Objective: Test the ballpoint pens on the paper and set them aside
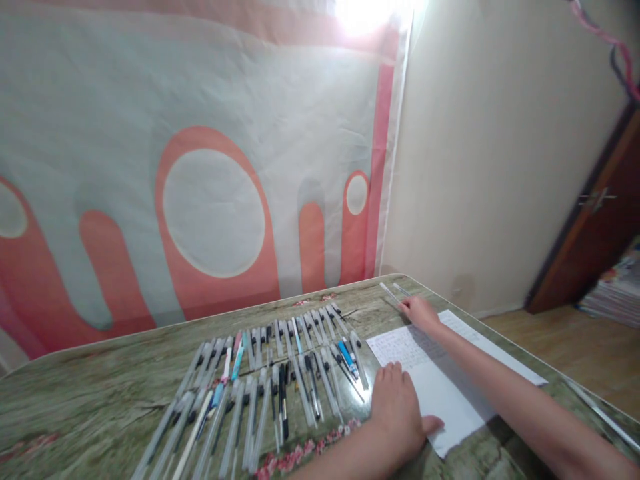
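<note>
My left hand (397,403) lies flat at the left edge of a sheet of paper (453,400), fingers stretched forward and thumb out to the side. Handwriting fills the upper part of the sheet; the lower part is blank. Beyond the sheet's far edge, my right hand (420,312) has its fingers closed on the near end of a clear pen (389,293). Another pen (401,289) lies just right of it. To the left of my hands, many pens (300,383), mostly clear with dark parts, are spread in two rough rows. A blue marker-like pen (347,357) is among them.
The green marbled table (95,400) has a pink flower pattern. A long thin pale object (603,413) lies by its right edge. Behind stands a wall with a pink and grey hanging (310,120). A brown door (595,220) and stacked papers (613,293) are at right.
</note>
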A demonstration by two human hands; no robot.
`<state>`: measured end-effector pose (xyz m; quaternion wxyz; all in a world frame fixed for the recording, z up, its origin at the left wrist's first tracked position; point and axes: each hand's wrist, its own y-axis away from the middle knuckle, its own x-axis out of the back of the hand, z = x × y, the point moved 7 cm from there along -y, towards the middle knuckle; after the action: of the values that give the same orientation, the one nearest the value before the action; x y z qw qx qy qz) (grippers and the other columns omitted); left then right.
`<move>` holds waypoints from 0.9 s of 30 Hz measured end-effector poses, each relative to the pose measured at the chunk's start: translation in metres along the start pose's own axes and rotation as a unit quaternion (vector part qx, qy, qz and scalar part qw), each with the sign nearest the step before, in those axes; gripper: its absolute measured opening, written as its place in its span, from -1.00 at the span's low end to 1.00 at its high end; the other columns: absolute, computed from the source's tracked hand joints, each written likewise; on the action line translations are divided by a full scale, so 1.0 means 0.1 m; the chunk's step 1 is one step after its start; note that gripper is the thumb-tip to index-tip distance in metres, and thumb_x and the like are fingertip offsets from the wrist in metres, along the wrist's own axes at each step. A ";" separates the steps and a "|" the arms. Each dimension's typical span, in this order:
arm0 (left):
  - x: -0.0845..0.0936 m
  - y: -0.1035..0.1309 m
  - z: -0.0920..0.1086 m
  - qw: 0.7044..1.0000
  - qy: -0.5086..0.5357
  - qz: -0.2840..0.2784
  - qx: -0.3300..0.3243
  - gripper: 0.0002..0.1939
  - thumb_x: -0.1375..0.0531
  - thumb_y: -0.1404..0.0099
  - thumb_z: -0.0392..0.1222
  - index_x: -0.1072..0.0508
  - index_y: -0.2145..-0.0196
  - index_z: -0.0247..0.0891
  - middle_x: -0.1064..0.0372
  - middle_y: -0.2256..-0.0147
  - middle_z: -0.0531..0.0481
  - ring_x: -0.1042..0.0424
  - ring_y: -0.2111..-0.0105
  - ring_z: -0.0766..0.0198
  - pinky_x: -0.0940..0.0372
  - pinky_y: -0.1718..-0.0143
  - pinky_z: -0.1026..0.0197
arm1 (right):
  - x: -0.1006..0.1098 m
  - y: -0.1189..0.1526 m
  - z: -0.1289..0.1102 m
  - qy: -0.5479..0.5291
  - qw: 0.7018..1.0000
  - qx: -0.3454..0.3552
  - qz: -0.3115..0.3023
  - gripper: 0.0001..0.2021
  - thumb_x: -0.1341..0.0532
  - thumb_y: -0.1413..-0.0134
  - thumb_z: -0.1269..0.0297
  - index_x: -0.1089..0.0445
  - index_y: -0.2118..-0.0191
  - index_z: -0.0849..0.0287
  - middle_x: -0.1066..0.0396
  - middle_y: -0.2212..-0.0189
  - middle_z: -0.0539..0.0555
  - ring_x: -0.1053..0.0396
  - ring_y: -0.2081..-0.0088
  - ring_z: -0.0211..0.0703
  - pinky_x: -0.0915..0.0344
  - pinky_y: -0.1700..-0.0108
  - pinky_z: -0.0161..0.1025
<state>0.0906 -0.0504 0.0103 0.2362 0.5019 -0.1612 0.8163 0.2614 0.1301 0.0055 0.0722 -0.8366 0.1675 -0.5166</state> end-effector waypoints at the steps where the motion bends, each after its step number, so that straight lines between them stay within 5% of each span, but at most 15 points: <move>1: -0.01 0.01 0.01 1.000 0.004 -0.002 -0.004 -0.19 -0.18 0.05 0.16 -0.20 -0.05 -0.46 -0.01 -0.10 -0.38 0.03 -0.10 -0.12 0.17 -0.12 -0.05 | 0.01 -0.06 0.07 0.026 1.000 -0.014 0.004 -0.65 -0.11 0.04 0.03 -0.40 0.55 0.23 -0.40 0.52 0.16 -0.32 0.46 -0.12 -0.11 0.46 -0.28; 7: -0.03 0.06 0.09 1.000 0.013 -0.011 -0.026 -0.16 -0.18 0.05 0.18 -0.16 -0.08 -0.42 0.02 -0.12 -0.36 0.04 -0.12 -0.11 0.20 -0.13 -0.05 | -0.07 -0.18 0.21 0.222 0.974 -0.040 -0.006 -0.66 -0.03 -0.08 0.08 -0.43 0.39 0.21 -0.38 0.36 0.19 -0.37 0.37 -0.12 -0.16 0.43 -0.29; 14: -0.01 0.03 0.09 0.999 0.010 -0.014 -0.031 -0.18 -0.20 0.08 0.17 -0.24 -0.01 -0.49 -0.04 -0.08 -0.39 -0.02 -0.08 -0.12 0.12 -0.11 -0.03 | -0.06 -0.16 0.19 0.265 0.963 -0.015 0.046 -0.72 0.01 -0.13 0.18 -0.35 0.22 0.22 -0.28 0.24 0.21 -0.35 0.30 -0.09 -0.19 0.38 -0.24; 19: 0.07 0.02 0.06 0.999 0.030 0.009 -0.041 -0.43 -0.19 0.06 0.14 -0.39 0.17 -0.34 -0.24 0.09 -0.30 -0.18 0.07 -0.08 -0.02 0.00 -0.05 | -0.06 -0.17 0.25 0.254 0.966 -0.042 0.037 -0.73 0.03 -0.14 0.21 -0.34 0.21 0.22 -0.27 0.23 0.22 -0.34 0.26 -0.08 -0.20 0.33 -0.21; 23: 0.28 -0.05 -0.07 0.995 0.056 0.056 -0.058 -0.59 -0.19 0.02 0.01 -0.43 0.26 -0.30 -0.29 0.16 -0.27 -0.26 0.14 -0.06 -0.12 0.08 -0.01 | 0.01 -0.16 0.20 0.220 0.972 -0.051 0.058 -0.74 -0.01 -0.11 0.20 -0.33 0.18 0.19 -0.28 0.20 0.21 -0.33 0.25 -0.06 -0.19 0.30 -0.19; 27: 0.68 -0.17 -0.45 0.989 0.087 0.118 -0.009 -0.81 -0.17 -0.01 -0.20 -0.45 0.35 -0.21 -0.38 0.33 -0.18 -0.36 0.28 0.03 -0.19 0.21 0.07 | -0.03 -0.11 -0.07 0.100 0.994 0.000 0.040 -0.75 -0.05 -0.07 0.20 -0.37 0.23 0.21 -0.35 0.25 0.19 -0.33 0.27 -0.11 -0.18 0.28 -0.23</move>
<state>0.0401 0.0016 0.0515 0.1553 0.4044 -0.2054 0.8776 0.2561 0.1412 0.0097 0.0754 -0.7732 0.2075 -0.5945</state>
